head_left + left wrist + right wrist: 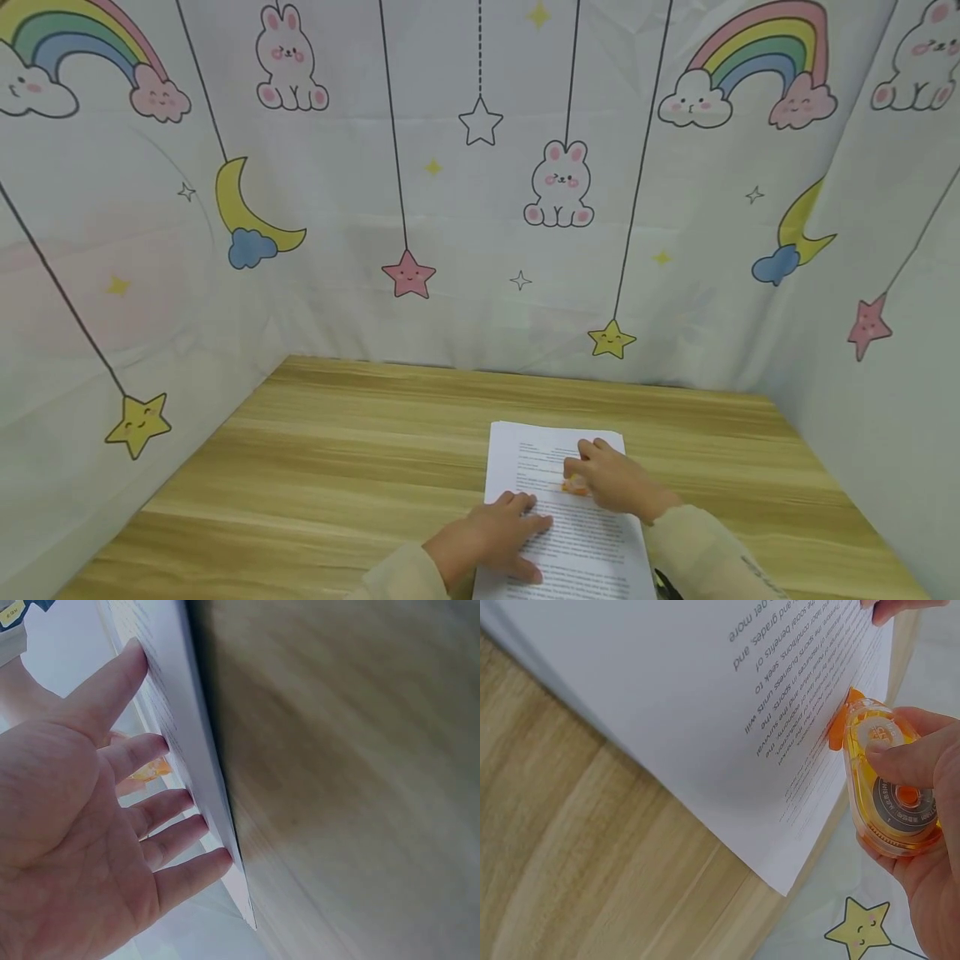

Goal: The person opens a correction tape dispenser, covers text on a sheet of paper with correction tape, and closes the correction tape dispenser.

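Right hand (pixel 615 479) grips a correction tape dispenser (pixel 874 780), thumb on one face, fingers curled behind; presumably held this way to keep the orange nose aimed at the print. Dispenser sits over the upper right part of the top page. Whether the tip touches the paper, I can't tell.

Left hand (pixel 498 537): fingers spread and nearly straight, tips resting on the page's left side, likely to steady the sheets.

Paper stack (pixel 581 542): many white sheets, crisp-edged, smooth, matt, dense black type. Dispenser: rounded, teardrop-shaped, glossy see-through plastic, orange and yellow, round reel visible inside. Table (pixel 360 442): streaky pale wood grain. Behind it, a softly creased fabric backdrop (pixel 480 217) printed with rabbits, stars, rainbows.
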Demonstrator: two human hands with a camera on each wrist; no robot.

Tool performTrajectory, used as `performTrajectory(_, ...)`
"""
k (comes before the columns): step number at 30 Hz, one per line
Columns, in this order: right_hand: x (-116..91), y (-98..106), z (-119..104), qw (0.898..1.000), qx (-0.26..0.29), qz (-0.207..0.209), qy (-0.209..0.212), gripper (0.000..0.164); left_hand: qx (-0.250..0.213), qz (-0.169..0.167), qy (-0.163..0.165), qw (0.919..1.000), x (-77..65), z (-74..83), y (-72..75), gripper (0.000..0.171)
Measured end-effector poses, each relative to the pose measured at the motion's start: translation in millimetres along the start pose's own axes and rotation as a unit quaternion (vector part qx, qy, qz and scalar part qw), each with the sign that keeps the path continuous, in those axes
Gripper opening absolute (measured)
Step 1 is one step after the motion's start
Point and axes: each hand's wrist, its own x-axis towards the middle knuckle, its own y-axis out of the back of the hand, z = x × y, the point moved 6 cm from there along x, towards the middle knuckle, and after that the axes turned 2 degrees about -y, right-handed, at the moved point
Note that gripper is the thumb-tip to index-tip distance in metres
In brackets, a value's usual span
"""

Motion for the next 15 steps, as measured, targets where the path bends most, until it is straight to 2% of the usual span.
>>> performTrajectory(8, -5.3, 2.3, 4.7, 1.0, 0.024, 0.011, 0.009, 0.025, -0.004, 0.0, 0.001, 1.0, 0.5, -0.3, -0.3, 0.071)
performTrajectory(15, -8.6, 4.2, 6.6, 0.999, 0.033, 0.025, 0.019, 0.029, -0.014, -0.003, 0.003, 0.9999, 3.0, -1.0, -4.2, 0.071)
